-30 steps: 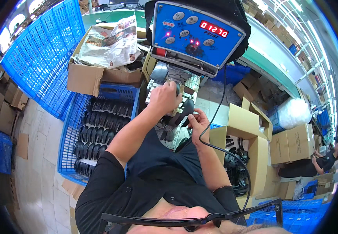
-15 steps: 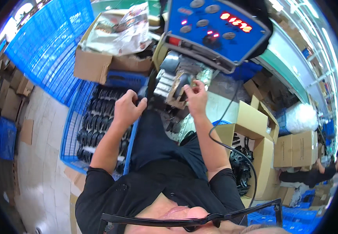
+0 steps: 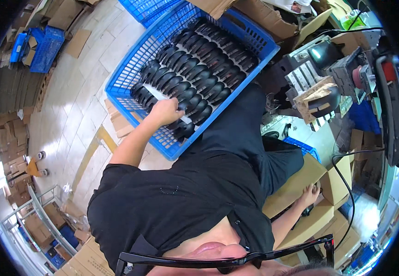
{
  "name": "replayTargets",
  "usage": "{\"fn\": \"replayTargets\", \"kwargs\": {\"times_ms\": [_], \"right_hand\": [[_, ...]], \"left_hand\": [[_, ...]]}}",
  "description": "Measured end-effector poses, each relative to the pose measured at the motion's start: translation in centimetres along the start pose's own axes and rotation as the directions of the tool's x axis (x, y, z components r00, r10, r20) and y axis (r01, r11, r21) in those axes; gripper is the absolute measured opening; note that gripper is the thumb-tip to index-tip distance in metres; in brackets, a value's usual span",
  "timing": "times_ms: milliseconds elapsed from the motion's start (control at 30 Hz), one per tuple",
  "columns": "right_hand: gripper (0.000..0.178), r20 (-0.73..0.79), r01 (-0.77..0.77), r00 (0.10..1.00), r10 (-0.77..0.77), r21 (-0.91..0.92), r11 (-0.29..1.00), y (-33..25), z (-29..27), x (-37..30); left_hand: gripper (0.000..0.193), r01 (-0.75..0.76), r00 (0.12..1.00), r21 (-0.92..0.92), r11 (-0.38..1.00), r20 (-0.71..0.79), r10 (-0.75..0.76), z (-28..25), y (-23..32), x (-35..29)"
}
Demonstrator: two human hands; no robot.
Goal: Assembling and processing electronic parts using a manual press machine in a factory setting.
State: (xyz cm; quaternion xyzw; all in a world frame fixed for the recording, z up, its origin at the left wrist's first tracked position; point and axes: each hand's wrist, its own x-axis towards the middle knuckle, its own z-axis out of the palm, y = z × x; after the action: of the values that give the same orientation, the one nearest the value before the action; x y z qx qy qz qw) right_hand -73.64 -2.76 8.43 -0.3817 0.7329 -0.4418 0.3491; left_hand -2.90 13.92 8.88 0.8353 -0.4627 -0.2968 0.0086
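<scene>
My left hand [image 3: 165, 112] reaches out into a blue plastic crate [image 3: 126, 69] on the floor at my left. The crate holds rows of black curved parts [image 3: 199, 60] with a white strip [image 3: 155, 93] between them. The hand's fingers curl down around one black part at the crate's near side. My right hand [image 3: 311, 195] hangs low at my right, over an open cardboard box [image 3: 296, 184]. Its fingertips are on a small black part [image 3: 306, 211] at the box's mouth.
A press-like machine [image 3: 317, 89] with a blue control panel [image 3: 393, 106] stands ahead at the right, and a black cable [image 3: 346, 184] trails from it. Cardboard boxes [image 3: 254, 11], more blue crates [image 3: 43, 48] and flattened cartons lie around on the tiled floor [image 3: 70, 119].
Both hands have left the machine. My left hand has swung down into the blue crate. My right hand has dropped to the cardboard box. My head has turned down and to the left.
</scene>
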Motion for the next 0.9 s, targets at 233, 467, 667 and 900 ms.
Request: {"fn": "replayTargets", "kwargs": {"times_ms": [233,467,667,900], "right_hand": [[0.054,-0.100,-0.240,0.969,0.226,-0.607,0.758,12.5,-11.8,-3.2],[0.047,0.033,-0.595,0.767,0.640,-0.336,0.730,16.0,-9.6,-9.9],[0.046,0.090,-0.404,0.851,0.517,-0.517,0.754,14.1,-9.6,-10.4],[0.048,-0.074,-0.131,0.990,0.119,-0.794,0.594,11.0,-9.2,-9.7]], "left_hand": [[0.046,-0.080,0.965,0.182,0.980,0.260,0.030,4.0,-0.3,-1.6],[0.045,-0.127,0.951,0.277,0.952,0.306,0.038,6.8,0.1,-1.0],[0.048,-0.116,0.980,0.251,0.961,0.187,0.069,4.2,2.6,-0.4],[0.042,-0.062,0.998,0.199,0.978,0.021,0.059,-0.1,5.0,-0.2]]}}
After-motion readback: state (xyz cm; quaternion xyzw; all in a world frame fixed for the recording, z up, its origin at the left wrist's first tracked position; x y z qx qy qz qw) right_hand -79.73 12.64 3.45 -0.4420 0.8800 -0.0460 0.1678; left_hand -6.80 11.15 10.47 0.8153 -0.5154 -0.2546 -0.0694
